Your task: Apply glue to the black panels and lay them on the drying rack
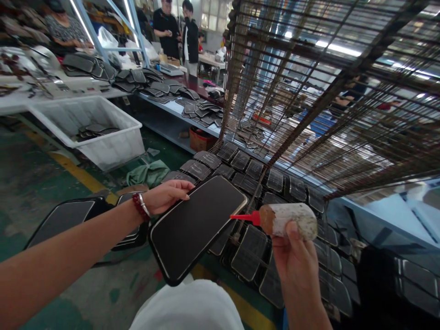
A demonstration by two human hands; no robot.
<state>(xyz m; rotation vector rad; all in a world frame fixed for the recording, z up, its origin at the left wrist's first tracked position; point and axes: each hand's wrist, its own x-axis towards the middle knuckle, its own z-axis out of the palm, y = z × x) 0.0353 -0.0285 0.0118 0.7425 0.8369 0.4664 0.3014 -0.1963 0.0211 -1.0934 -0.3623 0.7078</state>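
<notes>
Left hand [168,195] mostly closed, thumb and fingers pinching the far left edge of a black panel [199,224]. Panel's tilted in front of the body, pale line along its border, above the white cloth [192,309] at the lap. Right hand [296,256] curled around a stained white bottle [304,217], thumb on the near side; some fingers hidden, grip looks closed. Bottle's on its side, red nozzle [246,217] pointing left, tip right at the panel's right edge; can't tell if it's touching. More dark pads [250,254] in rows below, wire rack [311,114] upper right.
</notes>
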